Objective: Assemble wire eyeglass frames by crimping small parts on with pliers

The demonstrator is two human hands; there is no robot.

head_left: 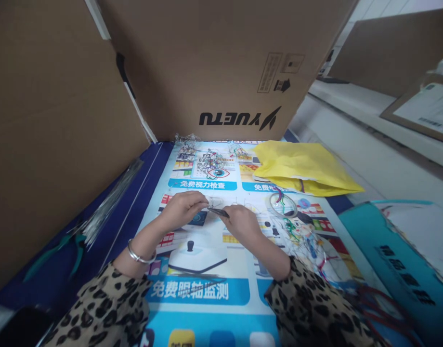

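My right hand (241,224) is closed around a pair of dark pliers (218,212) with slim, tapered jaws; its handles are hidden in my palm. The jaws point left, up to the fingertips of my left hand (183,208). That hand is pinched, apparently on a fine wire (216,201) that shows only as a faint loop. Both hands are above a printed sheet (236,260). Beyond them lies a tangle of thin wire pieces (212,161). Right of my right hand are a round clear ring-shaped spool (283,206) and green wire (292,229).
Large cardboard panels (214,62) stand at the back and left. On the left lie teal-handled pliers (57,250) and a bundle of straight wires (111,202). A yellow bag (304,166) and a teal box (398,255) are on the right. Dark red cords (384,308) lie near the front right.
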